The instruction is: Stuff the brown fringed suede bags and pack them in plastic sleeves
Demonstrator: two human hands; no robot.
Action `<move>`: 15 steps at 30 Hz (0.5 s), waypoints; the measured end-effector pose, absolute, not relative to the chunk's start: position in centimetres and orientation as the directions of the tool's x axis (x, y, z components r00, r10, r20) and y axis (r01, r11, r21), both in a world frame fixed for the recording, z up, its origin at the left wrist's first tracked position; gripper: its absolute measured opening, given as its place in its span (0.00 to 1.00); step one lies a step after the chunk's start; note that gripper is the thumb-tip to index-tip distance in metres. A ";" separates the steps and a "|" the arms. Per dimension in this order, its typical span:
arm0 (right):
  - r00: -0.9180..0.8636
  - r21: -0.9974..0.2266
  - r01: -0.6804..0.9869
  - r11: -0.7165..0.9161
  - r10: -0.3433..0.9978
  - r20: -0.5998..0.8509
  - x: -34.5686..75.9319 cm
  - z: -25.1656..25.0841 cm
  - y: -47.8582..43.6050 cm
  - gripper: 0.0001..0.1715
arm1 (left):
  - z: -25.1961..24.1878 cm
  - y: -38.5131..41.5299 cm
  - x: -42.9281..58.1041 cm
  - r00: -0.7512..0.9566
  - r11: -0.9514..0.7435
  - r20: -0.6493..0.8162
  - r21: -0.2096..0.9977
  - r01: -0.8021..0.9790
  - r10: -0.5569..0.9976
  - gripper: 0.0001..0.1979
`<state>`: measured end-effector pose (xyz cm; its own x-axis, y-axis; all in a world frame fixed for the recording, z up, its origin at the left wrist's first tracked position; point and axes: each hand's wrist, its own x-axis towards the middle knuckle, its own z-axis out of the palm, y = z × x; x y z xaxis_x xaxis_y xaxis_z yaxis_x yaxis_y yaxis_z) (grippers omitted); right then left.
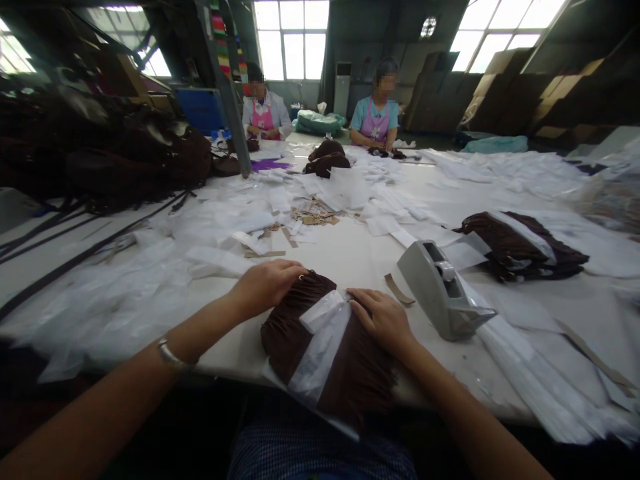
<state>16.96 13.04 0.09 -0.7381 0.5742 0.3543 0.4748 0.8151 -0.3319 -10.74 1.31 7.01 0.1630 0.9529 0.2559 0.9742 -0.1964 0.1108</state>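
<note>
A dark brown gathered fabric bag [357,373] lies at the table's front edge, in front of my body. A white paper band [323,357] with a shiny, clear-looking surface runs across it, and a small metal ring shows at its far edge. My left hand [273,283] grips the bag's far left corner, fingers bent together over the edge. On the far right side, my right hand [385,320] holds the bag's edge, its fingertips beside the end of the band. White sheeting peeks out beneath the bag. A grey tape dispenser [445,293] stands just right of my right hand.
Banded brown bundles [523,247] are stacked at right. White paper strips [540,373] and translucent wrapping [125,293] cover much of the table. Tan tags [315,212] lie mid-table. A brown heap [100,147] with straps fills the left, near a metal post [233,100]. Two people work opposite.
</note>
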 end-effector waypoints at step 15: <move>-0.728 -0.374 0.448 0.812 0.574 0.376 17.1 0.0 13.1 0.19 | 5.8 0.4 -11.7 0.222 -0.220 -0.011 -0.190 0.957 0.975 0.06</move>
<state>17.10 13.11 0.00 -0.7278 0.5737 0.3758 0.4476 0.8125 -0.3736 -11.68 0.43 5.78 0.2218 0.9750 -0.0112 0.9569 -0.2199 -0.1897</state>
